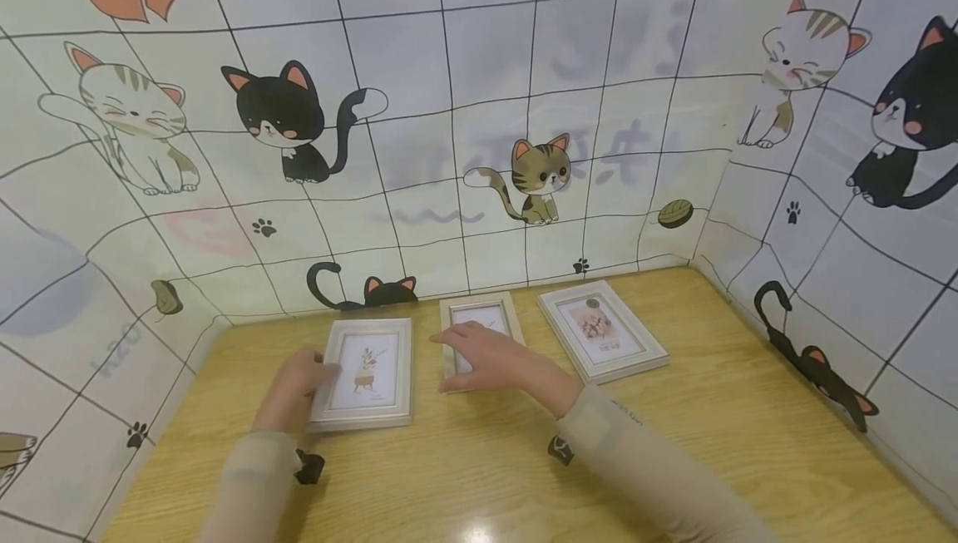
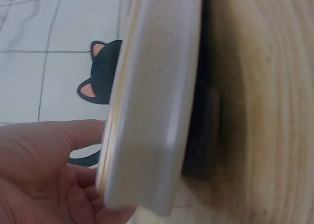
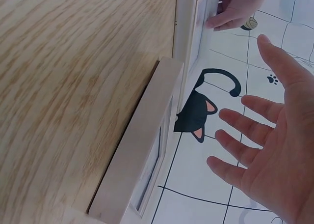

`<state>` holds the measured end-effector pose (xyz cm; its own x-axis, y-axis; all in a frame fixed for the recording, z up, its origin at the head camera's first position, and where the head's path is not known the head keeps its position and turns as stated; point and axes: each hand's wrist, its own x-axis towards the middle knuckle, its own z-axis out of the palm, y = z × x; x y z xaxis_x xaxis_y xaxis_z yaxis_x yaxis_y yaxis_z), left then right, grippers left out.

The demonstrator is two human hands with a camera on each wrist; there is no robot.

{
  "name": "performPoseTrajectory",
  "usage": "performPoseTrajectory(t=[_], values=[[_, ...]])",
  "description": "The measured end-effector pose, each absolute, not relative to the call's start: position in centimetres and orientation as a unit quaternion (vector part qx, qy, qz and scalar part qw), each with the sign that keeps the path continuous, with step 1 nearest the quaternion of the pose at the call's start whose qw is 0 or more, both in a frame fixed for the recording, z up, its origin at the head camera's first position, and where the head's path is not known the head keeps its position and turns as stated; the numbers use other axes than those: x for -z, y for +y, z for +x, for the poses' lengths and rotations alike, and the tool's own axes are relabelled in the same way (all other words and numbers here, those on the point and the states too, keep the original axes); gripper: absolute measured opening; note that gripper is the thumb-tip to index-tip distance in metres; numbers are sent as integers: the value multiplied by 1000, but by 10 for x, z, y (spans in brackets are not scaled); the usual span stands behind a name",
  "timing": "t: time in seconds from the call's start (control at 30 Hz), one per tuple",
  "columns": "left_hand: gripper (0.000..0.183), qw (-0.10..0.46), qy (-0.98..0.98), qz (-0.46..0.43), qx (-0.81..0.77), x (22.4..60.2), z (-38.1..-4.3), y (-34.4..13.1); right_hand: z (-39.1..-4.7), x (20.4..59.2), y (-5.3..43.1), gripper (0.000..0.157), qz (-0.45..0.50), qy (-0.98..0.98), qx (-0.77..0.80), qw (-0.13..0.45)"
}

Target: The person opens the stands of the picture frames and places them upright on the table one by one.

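Note:
On the left of the wooden table, my left hand [image 1: 298,378] pinches the left edge of a white picture frame [image 1: 367,368] with a potted-plant print. The left wrist view shows that frame's thick pale edge [image 2: 152,96] close up, the thumb and fingers [image 2: 44,170] at its end. My right hand [image 1: 494,360] hovers over a second, cream-coloured frame [image 1: 497,314] in the middle, covering part of its picture. Its fingers are spread, holding nothing; in the right wrist view the palm [image 3: 279,155] faces the frame's side [image 3: 137,145] with a gap between.
A third picture frame [image 1: 602,331] with a pink flower print lies angled at the right. Behind the table [image 1: 464,468] and along its sides stand walls [image 1: 419,144] covered in cat-patterned, grid-lined paper. The frames lie near the back wall.

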<state>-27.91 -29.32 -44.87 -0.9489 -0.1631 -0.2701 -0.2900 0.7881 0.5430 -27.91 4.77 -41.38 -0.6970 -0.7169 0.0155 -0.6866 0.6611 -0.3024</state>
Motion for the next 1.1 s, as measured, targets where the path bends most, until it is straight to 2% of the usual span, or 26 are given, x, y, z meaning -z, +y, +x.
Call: performPoseTrajectory(t=[0.37, 0.5, 0.77, 1.1], values=[[59, 169, 879, -70, -440, 431, -274, -304, -276, 410, 45, 75, -385, 910, 146, 52], [61, 172, 862, -68, -472, 432, -272, -307, -275, 411, 45, 74, -388, 908, 148, 50], [64, 143, 850, -54, -503, 422, -264, -298, -276, 412, 44, 75, -390, 906, 158, 47], [57, 99, 819, -47, -564, 409, -258, -280, -276, 413, 42, 75, -394, 904, 160, 45]])
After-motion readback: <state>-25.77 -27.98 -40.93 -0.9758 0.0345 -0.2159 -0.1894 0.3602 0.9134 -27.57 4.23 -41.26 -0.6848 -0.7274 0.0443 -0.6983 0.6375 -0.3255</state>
